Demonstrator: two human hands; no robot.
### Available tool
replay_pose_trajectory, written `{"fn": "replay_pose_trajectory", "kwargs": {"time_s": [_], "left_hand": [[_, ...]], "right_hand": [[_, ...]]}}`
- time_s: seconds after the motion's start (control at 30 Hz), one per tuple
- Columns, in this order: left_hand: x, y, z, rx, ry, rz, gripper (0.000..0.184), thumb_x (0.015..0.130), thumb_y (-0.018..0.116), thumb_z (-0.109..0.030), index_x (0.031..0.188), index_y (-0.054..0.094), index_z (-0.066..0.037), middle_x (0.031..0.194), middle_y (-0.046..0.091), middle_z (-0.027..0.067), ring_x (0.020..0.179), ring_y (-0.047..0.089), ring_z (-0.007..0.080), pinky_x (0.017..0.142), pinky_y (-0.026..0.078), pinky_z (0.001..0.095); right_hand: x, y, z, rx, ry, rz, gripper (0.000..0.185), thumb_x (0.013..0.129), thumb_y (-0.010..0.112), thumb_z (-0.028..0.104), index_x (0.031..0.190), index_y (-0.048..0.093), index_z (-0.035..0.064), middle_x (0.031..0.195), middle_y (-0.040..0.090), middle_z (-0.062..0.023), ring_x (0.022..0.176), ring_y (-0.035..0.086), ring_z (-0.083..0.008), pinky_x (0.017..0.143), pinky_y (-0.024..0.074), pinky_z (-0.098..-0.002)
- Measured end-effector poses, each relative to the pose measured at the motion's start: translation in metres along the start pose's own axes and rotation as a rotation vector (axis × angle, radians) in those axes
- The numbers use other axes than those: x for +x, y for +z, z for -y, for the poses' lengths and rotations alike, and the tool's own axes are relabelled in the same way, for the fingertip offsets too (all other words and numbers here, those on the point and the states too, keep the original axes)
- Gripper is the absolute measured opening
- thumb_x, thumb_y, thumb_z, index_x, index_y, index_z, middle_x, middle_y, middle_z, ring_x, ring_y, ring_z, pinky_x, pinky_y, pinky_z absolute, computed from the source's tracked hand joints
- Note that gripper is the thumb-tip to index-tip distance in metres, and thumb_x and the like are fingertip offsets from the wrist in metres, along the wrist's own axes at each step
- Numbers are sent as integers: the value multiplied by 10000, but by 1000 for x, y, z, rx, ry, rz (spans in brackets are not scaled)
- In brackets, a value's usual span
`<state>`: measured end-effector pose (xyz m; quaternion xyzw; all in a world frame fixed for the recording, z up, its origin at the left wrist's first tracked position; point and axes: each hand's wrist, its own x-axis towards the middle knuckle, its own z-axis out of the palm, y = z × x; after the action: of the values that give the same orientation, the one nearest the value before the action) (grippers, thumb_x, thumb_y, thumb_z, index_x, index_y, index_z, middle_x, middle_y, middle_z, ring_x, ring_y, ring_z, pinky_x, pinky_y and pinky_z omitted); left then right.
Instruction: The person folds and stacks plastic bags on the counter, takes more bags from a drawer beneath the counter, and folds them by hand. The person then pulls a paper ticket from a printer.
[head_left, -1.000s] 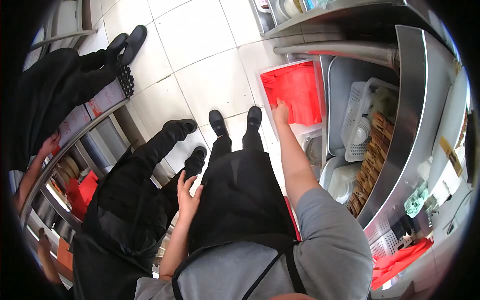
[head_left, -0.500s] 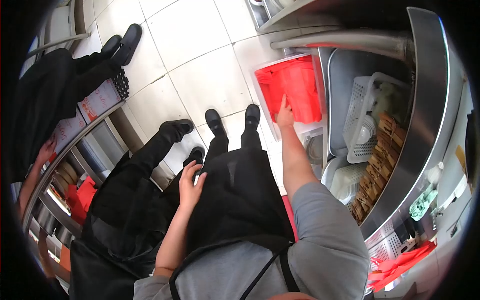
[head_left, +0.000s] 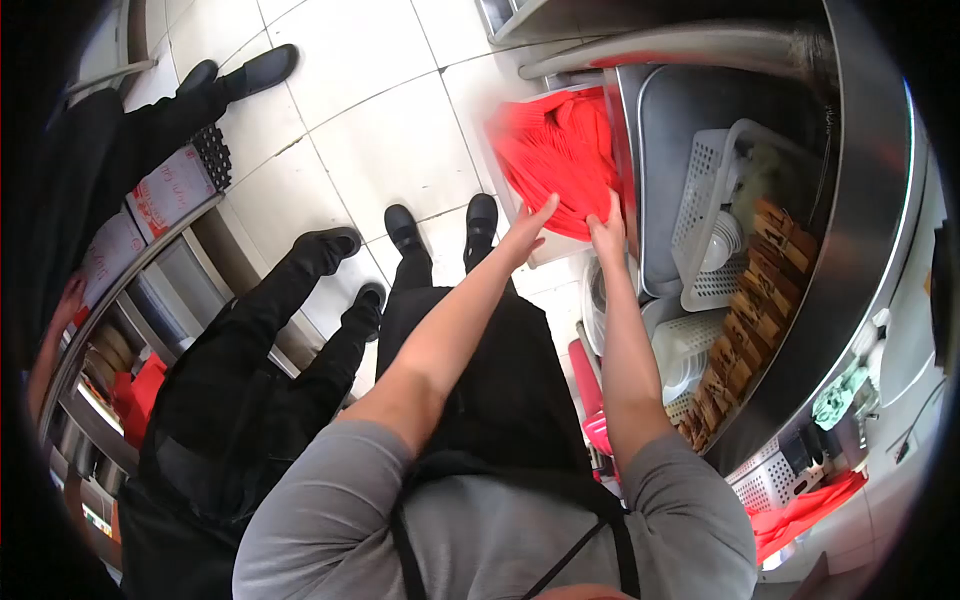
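Pale floor tiles (head_left: 365,130) border an open bin (head_left: 565,252) at right, red fabric (head_left: 570,150) inside. The right hand (head_left: 608,235) grasps the fabric's near edge, apparently to keep it gathered; the left hand (head_left: 522,236), unclenched, hovers alongside.

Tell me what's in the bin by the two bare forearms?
Red fabric fills the visible part of the bin, with the left hand and right hand at its near end. The fabric covers the bottom, so anything underneath is hidden.
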<state>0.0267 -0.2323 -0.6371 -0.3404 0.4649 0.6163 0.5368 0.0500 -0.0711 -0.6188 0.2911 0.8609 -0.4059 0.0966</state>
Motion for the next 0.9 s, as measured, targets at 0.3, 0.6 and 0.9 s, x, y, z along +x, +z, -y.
{"fn": "replay_pose_trajectory", "kwargs": {"time_s": [0.3, 0.6, 0.9], "left_hand": [[35, 12, -17, -120, 392, -111, 926, 598, 792, -202, 1271, 193, 11, 1202, 439, 179, 1070, 489, 257, 900, 419, 362], [23, 18, -8, -42, 434, -224, 685, 567, 728, -63, 1137, 358, 23, 1067, 543, 188, 957, 564, 298, 814, 469, 373], [-127, -10, -35, 303, 545, -301, 707, 554, 728, -150, 1142, 369, 8, 1064, 539, 194, 967, 551, 320, 842, 426, 361]], "right_hand": [[-17, 22, -13, 368, 45, 450, 550, 839, 457, 236, 1336, 327, 42, 1403, 285, -147, 1296, 275, -252, 1041, 234, -303], [59, 38, -55, 374, 546, 248, 541, 833, 461, 326, 1279, 390, 27, 1283, 434, -147, 1198, 400, -260, 987, 316, -322], [65, 43, -40, -51, 482, 176, 535, 843, 436, 354, 1276, 387, 43, 1248, 471, -150, 1142, 456, -280, 941, 374, -364]]}}
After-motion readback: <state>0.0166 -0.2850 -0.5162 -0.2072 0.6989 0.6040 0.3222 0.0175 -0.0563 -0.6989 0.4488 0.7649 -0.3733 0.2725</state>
